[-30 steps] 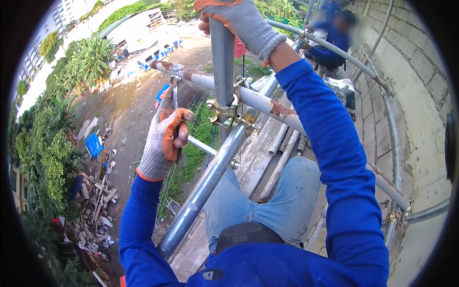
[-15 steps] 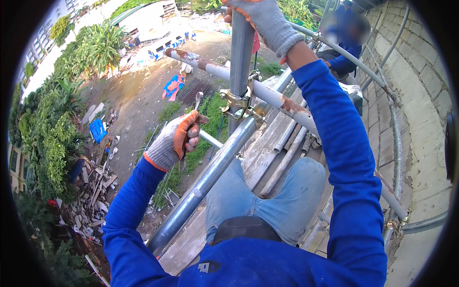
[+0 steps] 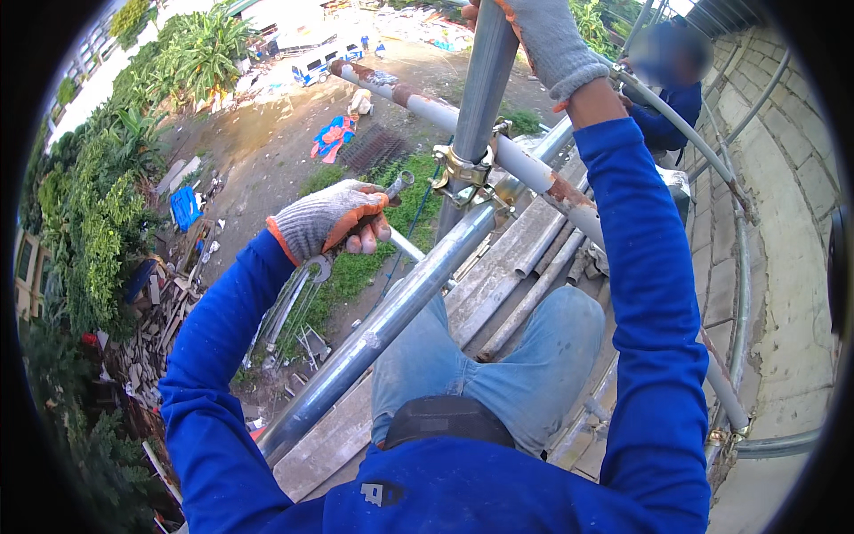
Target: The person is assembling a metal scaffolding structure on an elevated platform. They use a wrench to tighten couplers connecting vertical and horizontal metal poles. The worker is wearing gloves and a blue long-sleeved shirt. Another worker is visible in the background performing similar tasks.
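Observation:
My left hand [image 3: 336, 219], in a grey and orange work glove with bare fingertips, is closed around a wrench [image 3: 401, 184]. One end of the wrench pokes out past the thumb towards the coupler, and its open jaw shows below the wrist. The metal coupler [image 3: 463, 171] clamps the upright scaffold pole [image 3: 486, 93] near a rust-patched white crossing pipe [image 3: 434, 112]; the wrench is apart from it. At the top edge, my gloved right hand [image 3: 553, 40] grips the upright pole, its fingertips showing on the far side. A shiny slanting pipe [image 3: 382, 329] runs below the coupler.
Wooden planks [image 3: 498, 276] with loose pipes [image 3: 536, 298] lie under my bent legs. A block wall [image 3: 783, 294] curves along the right, beside more scaffold pipes. Another person [image 3: 680, 107] in blue sits at the far right. Far below at left are ground, plants and scrap [image 3: 165, 329].
My left hand has moved right towards the coupler, and the wrench has turned from near upright to a slant. The right hand keeps its hold on the pole. The view has shifted slightly.

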{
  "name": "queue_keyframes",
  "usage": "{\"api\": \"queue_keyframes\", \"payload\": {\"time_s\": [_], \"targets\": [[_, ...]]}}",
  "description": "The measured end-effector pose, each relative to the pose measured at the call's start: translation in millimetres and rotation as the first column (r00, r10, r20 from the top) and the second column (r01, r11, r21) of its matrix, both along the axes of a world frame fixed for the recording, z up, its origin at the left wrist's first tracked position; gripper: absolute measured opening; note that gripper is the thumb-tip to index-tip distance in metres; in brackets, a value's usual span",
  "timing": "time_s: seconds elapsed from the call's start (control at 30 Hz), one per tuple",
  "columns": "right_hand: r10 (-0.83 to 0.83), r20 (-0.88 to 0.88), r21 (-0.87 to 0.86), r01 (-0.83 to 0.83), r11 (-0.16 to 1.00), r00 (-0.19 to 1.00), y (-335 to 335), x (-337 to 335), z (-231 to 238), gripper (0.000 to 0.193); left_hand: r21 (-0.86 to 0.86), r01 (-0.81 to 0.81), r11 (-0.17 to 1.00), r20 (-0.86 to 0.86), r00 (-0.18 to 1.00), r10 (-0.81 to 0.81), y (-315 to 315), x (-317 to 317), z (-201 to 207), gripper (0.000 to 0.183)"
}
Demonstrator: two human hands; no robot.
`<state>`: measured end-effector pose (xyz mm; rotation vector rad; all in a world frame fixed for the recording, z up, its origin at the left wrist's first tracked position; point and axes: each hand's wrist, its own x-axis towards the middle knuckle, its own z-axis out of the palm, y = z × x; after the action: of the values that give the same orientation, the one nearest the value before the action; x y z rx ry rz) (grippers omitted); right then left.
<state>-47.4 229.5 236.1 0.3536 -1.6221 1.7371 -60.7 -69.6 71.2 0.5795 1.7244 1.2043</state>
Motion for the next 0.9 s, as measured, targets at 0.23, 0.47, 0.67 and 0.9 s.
{"api": "queue_keyframes", "payload": {"time_s": [0.23, 0.47, 0.67, 0.9], "targets": [[-0.104, 0.022, 0.002, 0.104, 0.995, 0.994, -6.1, 3.5, -0.4, 0.021, 0.088, -0.074, 0.993, -0.364, 0.926, 0.101, 7.4, 18.9, -39.5, 0.045], [-0.123, 0.022, 0.033, 0.122, 0.992, 0.992, -7.9, 15.6, -2.1, 0.022, 0.046, -0.038, 0.998, -0.347, 0.937, 0.051, 21.7, 11.6, -56.1, 0.048], [-0.11, -0.044, 0.068, 0.113, 0.991, 0.993, -14.5, 20.7, -2.2, 0.023, -0.22, 0.201, 0.954, -0.513, 0.809, -0.289, 36.9, -21.6, -9.3, 0.034], [-0.186, 0.027, 0.077, 0.183, 0.98, 0.982, -18.3, 16.3, -5.5, 0.025, -0.454, 0.284, 0.845, -0.685, 0.496, -0.534, 64.3, -33.9, 26.5, 0.029]]}}
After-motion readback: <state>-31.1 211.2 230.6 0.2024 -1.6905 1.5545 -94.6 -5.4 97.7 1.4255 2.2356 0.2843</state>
